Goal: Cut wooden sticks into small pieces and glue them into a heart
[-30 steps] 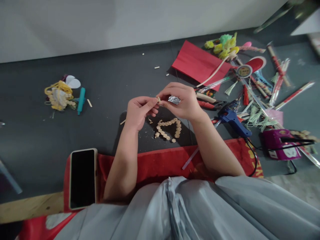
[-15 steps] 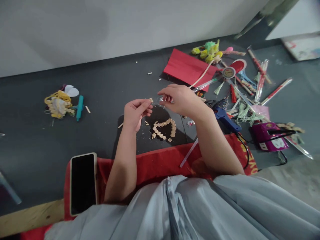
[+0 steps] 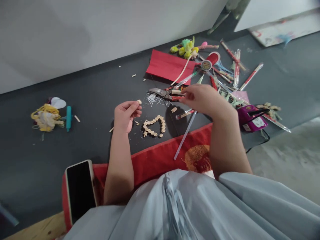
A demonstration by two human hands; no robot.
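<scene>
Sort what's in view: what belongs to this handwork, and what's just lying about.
Apparently belonging:
small pale piece in left hand
shears at right hand
heart-like chain of similar pieces

Lying about:
phone
red paper
teal tube
purple socket block

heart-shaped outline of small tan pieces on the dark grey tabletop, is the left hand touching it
Apart. The head view shows dark grey tabletop plainly between the bare left hand and the heart-shaped tan outline.
</scene>
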